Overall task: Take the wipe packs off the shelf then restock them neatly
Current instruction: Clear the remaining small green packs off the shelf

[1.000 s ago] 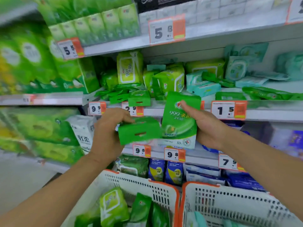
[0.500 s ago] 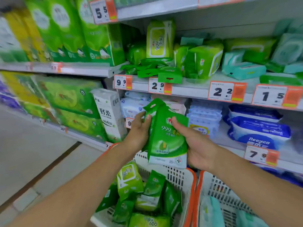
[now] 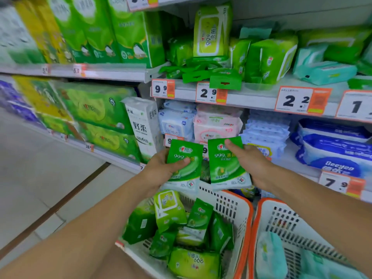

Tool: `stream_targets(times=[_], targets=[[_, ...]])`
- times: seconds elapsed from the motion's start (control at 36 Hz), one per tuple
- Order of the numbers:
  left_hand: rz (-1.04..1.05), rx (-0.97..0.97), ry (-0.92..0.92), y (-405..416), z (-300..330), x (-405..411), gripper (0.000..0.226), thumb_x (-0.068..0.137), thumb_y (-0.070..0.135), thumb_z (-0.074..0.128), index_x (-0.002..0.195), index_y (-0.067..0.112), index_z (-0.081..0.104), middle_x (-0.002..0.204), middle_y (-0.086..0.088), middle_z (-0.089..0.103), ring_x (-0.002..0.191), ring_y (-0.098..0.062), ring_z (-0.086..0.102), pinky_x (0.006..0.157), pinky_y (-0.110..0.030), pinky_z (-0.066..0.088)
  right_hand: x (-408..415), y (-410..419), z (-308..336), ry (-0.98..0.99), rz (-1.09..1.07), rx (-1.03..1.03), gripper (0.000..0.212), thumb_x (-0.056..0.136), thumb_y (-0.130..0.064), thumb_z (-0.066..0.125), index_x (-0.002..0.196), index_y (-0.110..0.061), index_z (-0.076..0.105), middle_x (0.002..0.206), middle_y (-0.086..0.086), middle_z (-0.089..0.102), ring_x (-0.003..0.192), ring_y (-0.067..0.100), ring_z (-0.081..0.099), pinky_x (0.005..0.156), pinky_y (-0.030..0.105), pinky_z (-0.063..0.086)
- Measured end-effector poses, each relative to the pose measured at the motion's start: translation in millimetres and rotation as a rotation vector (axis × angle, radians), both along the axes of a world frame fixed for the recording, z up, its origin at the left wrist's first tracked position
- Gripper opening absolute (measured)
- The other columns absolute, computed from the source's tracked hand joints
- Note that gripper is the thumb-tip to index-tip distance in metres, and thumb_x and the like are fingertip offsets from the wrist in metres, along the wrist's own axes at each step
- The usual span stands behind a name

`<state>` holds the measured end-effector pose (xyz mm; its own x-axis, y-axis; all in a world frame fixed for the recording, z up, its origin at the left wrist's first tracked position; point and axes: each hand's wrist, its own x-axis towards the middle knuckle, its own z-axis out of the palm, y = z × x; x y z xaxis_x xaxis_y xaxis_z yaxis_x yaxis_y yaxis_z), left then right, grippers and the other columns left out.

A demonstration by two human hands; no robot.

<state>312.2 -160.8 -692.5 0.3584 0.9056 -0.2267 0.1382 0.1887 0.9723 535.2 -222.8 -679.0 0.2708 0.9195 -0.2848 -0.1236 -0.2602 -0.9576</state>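
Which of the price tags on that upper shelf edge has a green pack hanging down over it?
The 2.9 tag: a green pack's hang tab overlaps its top edge. The 9.9 tag and 2.2 tag are uncovered.

Both hands raised forward, fingers curled, gripping.

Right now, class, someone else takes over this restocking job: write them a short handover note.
Left hand: grip on one green wipe pack.
Right hand: grip on a second green wipe pack.
Both packs are above the left basket, which holds more green packs.
Done: many packs are off the shelf.
Left: green packs on the upper shelf are untidy; clear them, then restock neatly.
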Motion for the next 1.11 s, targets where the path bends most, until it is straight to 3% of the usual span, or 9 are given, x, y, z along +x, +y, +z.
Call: stream_targets(times=[0.08, 0.19, 0.33, 0.47, 0.58, 0.67, 0.81, 1.0, 1.11], targets=[[-0.036, 0.108, 0.269, 5, -3, -12, 0.041, 0.09, 0.021, 0.071, 0.128, 0.013, 0.057, 0.106, 0.005, 0.073, 0.095, -0.013, 0.071, 0.085, -0.026, 0.057, -14, 8, -15, 0.057, 0.082, -0.084, 0.028, 0.096, -0.037, 0.063, 0.11, -0.014, 0.069, 0.107, 0.01, 0.076, 0.091, 0.023, 0.075, 0.087, 0.04, 0.059], [-0.034, 0.416, 1.168, 22, -6, -29, 0.055, 0.096, 0.036, 0.06, 0.141, 0.012, 0.042, 0.132, -0.012, 0.059, 0.119, -0.032, 0.056, 0.091, -0.036, 0.046, -17, 8, -33, -0.227, 0.198, -0.226, 0.019, 0.102, -0.017, 0.055, 0.119, -0.009, 0.057, 0.11, 0.012, 0.065, 0.097, 0.03, 0.066, 0.095, 0.05, 0.054], [-0.082, 0.755, 0.979, 26, 25, 21, 0.041, 0.092, 0.041, 0.065, 0.125, 0.018, 0.058, 0.119, -0.004, 0.066, 0.111, -0.025, 0.061, 0.089, -0.034, 0.049, 25, 8, 4, -0.764, 0.19, 0.011, 0.03, 0.097, -0.015, 0.059, 0.126, -0.009, 0.062, 0.113, 0.006, 0.064, 0.083, 0.018, 0.062, 0.079, 0.024, 0.053], [-0.303, 1.314, 0.675, 14, 94, 143, 0.05, 0.093, 0.053, 0.051, 0.132, 0.021, 0.054, 0.131, -0.002, 0.059, 0.119, -0.025, 0.056, 0.097, -0.041, 0.048, 113, -9, 100, -1.302, -0.313, 0.465, 0.025, 0.087, -0.029, 0.064, 0.107, -0.015, 0.067, 0.108, 0.008, 0.068, 0.099, 0.03, 0.063, 0.088, 0.043, 0.051], [-0.49, 1.398, 0.73, 12, 126, 246, 0.065, 0.093, 0.054, 0.055, 0.144, 0.016, 0.044, 0.147, -0.007, 0.047, 0.135, -0.026, 0.043, 0.11, -0.035, 0.036, 210, -33, 149, -1.695, -0.469, -0.059, 0.054, 0.079, -0.043, 0.07, 0.125, -0.016, 0.059, 0.125, 0.017, 0.055, 0.119, 0.04, 0.051, 0.093, 0.051, 0.05], [-0.606, 1.319, 0.966, 20, 126, 300, 0.066, 0.093, 0.061, 0.045, 0.143, 0.018, 0.046, 0.144, -0.011, 0.051, 0.131, -0.029, 0.048, 0.107, -0.036, 0.038, 290, -54, 154, -1.575, -0.422, -0.561, 0.096, 0.066, -0.076, 0.063, 0.145, -0.029, 0.037, 0.151, 0.014, 0.038, 0.14, 0.04, 0.035, 0.109, 0.064, 0.034], [-0.616, 1.295, 1.184, 14, 139, 341, 0.041, 0.095, 0.057, 0.047, 0.114, 0.025, 0.064, 0.123, -0.009, 0.063, 0.115, -0.03, 0.057, 0.089, -0.033, 0.044, 343, -88, 154, -1.221, -0.034, -0.605, 0.096, 0.081, -0.079, 0.048, 0.15, -0.013, 0.04, 0.157, 0.006, 0.038, 0.142, 0.024, 0.038, 0.113, 0.028, 0.029], [-0.702, 1.08, 1.155, 18, 154, 348, 0.064, 0.083, 0.072, 0.053, 0.131, 0.03, 0.057, 0.13, 0.0, 0.059, 0.117, -0.023, 0.054, 0.096, -0.031, 0.043, 356, -68, 142, -1.162, -0.229, -0.284, 0.072, 0.076, -0.041, 0.08, 0.136, -0.009, 0.058, 0.127, 0.012, 0.064, 0.116, 0.026, 0.059, 0.094, 0.028, 0.048], [-0.65, 0.78, 0.802, 7, 163, 375, 0.076, 0.083, 0.074, 0.052, 0.146, 0.034, 0.04, 0.146, 0.002, 0.047, 0.128, -0.021, 0.05, 0.108, -0.031, 0.039, 360, -58, 141, -0.887, -0.326, -0.064, 0.056, 0.072, -0.044, 0.078, 0.115, -0.009, 0.071, 0.101, 0.007, 0.069, 0.09, 0.02, 0.061, 0.078, 0.029, 0.045]])
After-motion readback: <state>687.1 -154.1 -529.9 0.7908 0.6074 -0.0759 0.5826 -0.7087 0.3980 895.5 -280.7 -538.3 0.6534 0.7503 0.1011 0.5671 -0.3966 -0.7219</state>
